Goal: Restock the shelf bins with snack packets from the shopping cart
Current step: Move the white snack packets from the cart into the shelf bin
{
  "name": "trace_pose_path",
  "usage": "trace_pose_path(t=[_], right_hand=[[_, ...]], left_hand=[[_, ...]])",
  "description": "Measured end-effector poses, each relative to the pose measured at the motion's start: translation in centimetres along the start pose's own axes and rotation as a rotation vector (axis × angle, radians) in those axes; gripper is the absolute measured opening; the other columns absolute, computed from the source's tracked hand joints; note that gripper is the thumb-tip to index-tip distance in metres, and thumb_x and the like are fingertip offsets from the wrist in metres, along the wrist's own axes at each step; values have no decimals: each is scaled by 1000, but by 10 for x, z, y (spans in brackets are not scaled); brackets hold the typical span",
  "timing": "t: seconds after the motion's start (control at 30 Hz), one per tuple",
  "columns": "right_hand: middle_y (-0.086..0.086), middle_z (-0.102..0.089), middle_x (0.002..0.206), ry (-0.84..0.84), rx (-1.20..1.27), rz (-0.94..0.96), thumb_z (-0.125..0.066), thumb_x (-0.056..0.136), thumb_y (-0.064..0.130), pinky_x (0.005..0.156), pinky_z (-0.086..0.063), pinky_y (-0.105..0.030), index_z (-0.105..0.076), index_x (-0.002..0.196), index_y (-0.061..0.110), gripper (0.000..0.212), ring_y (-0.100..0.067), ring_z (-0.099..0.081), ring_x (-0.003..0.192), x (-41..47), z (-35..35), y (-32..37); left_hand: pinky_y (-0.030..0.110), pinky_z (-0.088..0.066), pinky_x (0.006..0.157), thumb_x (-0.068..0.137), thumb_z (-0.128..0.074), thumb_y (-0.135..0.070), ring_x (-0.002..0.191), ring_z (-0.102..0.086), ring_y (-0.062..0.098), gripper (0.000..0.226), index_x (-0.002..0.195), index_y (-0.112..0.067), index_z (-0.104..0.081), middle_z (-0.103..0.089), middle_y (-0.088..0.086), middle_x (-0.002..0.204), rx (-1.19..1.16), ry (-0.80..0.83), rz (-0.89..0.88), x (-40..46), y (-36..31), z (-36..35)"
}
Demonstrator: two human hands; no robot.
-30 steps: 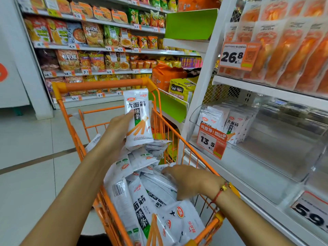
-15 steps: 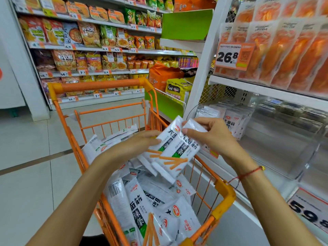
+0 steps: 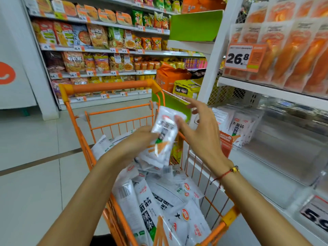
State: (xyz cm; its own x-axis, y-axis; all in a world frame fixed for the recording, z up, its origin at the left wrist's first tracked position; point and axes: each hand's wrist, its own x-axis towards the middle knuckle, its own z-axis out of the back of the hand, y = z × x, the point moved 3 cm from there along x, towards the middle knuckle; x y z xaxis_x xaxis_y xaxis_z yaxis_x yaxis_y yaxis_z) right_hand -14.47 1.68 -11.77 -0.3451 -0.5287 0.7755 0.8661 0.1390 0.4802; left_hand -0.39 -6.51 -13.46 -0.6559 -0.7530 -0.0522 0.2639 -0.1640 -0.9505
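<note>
Your left hand [image 3: 142,139] grips a bunch of white snack packets [image 3: 164,134] over the cart's [image 3: 106,87] far end; your right hand [image 3: 198,128] is spread, thumb touching the top packet. They look light, floppy and slick, so pinch the sealed edges. Long axis runs upright, tops tilted toward the half-filled bin [image 3: 292,157] right of the cart.

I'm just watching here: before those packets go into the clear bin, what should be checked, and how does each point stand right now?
1. Left hand grips the held packets: ok.
2. Right hand has hold too: not ok, fingers spread, only the thumb touches.
3. Room in the clear bin: ok, front part bare.
4. Same product as the bin's packets: ok, matching white packs.
5. How many packets are held: cannot tell, blurred.
6. More stock in the cart: ok.
</note>
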Motion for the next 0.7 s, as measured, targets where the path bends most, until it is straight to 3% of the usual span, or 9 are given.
trace_pose_path(t=[0.07,0.1,0.2,0.27,0.3,0.37,0.5,0.6,0.7], right_hand=[[1,-57,112,-18,30,-65,-50,96,22,78,-46,-32,-50,125,16,30,-13,-52,96,8,-11,-2],[-2,-59,111,98,-5,-105,-47,96,14,77,-48,-36,-50,123,13,27,-16,-54,93,12,-21,-5],[-14,-52,123,844,-281,-160,-52,89,1,91,-46,-44,-38,135,7,48,-29,-52,110,7,-61,-14],[-17,-32,145,1153,-499,-76,-55,92,7,107,-36,-42,-22,146,4,64,-33,-34,132,-6,-80,-20],[-16,-27,150,1195,-559,-16,-54,94,11,109,-34,-43,-19,149,5,65,-33,-30,136,-10,-87,-21],[-15,-47,139,1130,-554,71,-55,94,17,98,-44,-46,-36,144,12,54,-34,-46,123,-13,-95,-22],[-2,-65,119,1009,-512,162,-73,83,26,85,-50,-35,-61,125,20,44,-24,-60,108,-8,-81,-22],[1,-70,110,1084,-379,127,-75,80,13,78,-53,-26,-68,115,21,37,-12,-64,96,-6,-56,-18],[15,-68,79,1096,-96,-76,-70,85,11,57,-41,-10,-70,107,23,25,4,-55,61,2,-14,-11]], left_hand=[[37,-47,82,100,-43,-18,71,-57,25,27,81,-15,-61,-63,10,78,-227,-225,60,7,7,24],[40,-46,84,100,-43,-19,71,-55,26,25,84,-12,-61,-61,12,79,-354,-318,93,10,12,35],[42,-49,77,97,-40,-20,66,-51,27,20,101,-14,-59,-56,10,81,-669,-388,109,12,21,51],[33,-52,61,95,-36,-18,66,-51,26,27,113,-14,-55,-54,8,83,-774,-290,98,11,20,50],[29,-52,54,94,-36,-16,66,-53,25,28,115,-13,-54,-55,8,83,-794,-244,93,8,18,49],[25,-53,48,94,-39,-11,62,-54,23,22,110,-10,-52,-56,9,83,-789,-216,89,5,13,46],[30,-53,58,96,-46,-10,62,-61,21,27,121,-9,-54,-63,10,89,-666,-294,89,6,15,50],[39,-53,72,96,-49,-10,88,-63,30,37,133,-9,-48,-63,15,115,-592,-357,74,8,16,56],[47,-51,88,96,-49,-9,114,-57,34,38,134,-13,-46,-56,13,132,-517,-388,47,10,14,57]])
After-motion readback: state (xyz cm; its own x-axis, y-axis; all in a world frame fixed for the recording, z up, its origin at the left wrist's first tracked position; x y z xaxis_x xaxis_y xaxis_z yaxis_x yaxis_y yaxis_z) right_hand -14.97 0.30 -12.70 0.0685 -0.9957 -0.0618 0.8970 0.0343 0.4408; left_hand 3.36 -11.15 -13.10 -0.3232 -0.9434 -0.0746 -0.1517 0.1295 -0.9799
